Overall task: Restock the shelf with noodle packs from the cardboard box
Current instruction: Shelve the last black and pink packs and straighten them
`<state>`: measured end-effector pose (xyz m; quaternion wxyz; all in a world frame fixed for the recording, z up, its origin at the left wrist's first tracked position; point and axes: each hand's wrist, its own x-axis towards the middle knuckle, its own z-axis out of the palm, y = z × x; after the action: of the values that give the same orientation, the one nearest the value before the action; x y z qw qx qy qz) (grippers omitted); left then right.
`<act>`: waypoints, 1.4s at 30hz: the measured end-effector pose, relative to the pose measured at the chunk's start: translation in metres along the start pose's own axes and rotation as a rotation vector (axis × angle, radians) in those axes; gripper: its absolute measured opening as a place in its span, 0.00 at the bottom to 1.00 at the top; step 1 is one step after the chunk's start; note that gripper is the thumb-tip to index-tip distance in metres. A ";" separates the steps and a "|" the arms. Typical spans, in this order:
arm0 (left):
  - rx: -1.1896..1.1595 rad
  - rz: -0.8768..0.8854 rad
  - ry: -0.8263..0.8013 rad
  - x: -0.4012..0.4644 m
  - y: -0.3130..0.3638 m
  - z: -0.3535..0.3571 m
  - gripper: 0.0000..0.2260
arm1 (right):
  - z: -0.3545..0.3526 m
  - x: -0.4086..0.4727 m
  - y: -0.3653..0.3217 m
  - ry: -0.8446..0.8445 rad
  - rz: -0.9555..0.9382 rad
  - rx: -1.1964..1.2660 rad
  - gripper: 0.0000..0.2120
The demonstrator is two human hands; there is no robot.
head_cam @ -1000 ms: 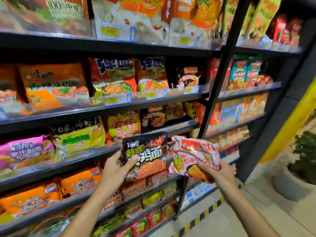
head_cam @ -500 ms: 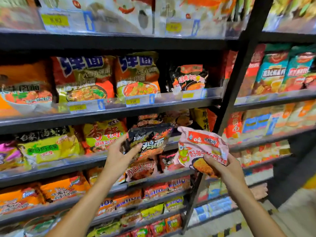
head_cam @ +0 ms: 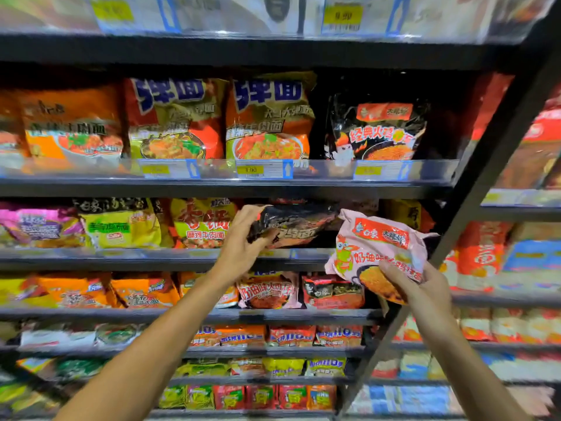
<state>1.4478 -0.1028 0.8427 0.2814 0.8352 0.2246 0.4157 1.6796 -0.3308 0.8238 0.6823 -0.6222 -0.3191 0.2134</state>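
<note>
**Black noodle pack going onto the middle shelf, pink pack waiting in the other hand**

A person stands before a tall dark shelving unit full of instant noodle packs, both bare arms reaching up from the bottom of the frame. The step in hand appears to be placing one pack into its row.

The left hand point(head_cam: 243, 244), at the centre of the frame, is closed around the lower left corner of a black noodle pack point(head_cam: 299, 223), thumb in front and the other fingers behind it. The pack is tilted, its top leaning back into the second shelf point(head_cam: 164, 256), to the right of a yellow and red pack point(head_cam: 203, 223). Whether its far end already rests on the shelf cannot be told.

The right hand point(head_cam: 422, 287), at the centre right, grips a pink noodle pack point(head_cam: 379, 253) by its lower right edge, thumb lying across the printed front. This pack is held in the air in front of the shelving, just beside the black one and near the dark upright post point(head_cam: 498, 165).

The next move likely calls for pushing the black pack further in, standing it upright and letting go. The pink pack would then need its own row; similar pink packs point(head_cam: 267, 291) show one shelf lower, below the left hand.

The cardboard box is not in view. Much of the picture's edge is blurred.
</note>
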 end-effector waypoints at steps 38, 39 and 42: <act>0.947 0.072 -0.111 -0.021 -0.019 0.072 0.30 | 0.035 0.134 0.002 -0.079 0.057 -0.726 0.27; 0.941 0.072 -0.123 -0.022 -0.019 0.073 0.31 | 0.035 0.132 -0.002 -0.075 0.076 -0.732 0.27; 0.921 0.073 -0.145 -0.024 -0.019 0.073 0.32 | 0.032 0.130 -0.004 -0.092 0.127 -0.812 0.24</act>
<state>1.4919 -0.1244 0.7799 -0.1186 0.9075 0.3358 0.2228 1.7483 -0.2188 0.8503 0.3520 -0.8491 -0.3683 0.1393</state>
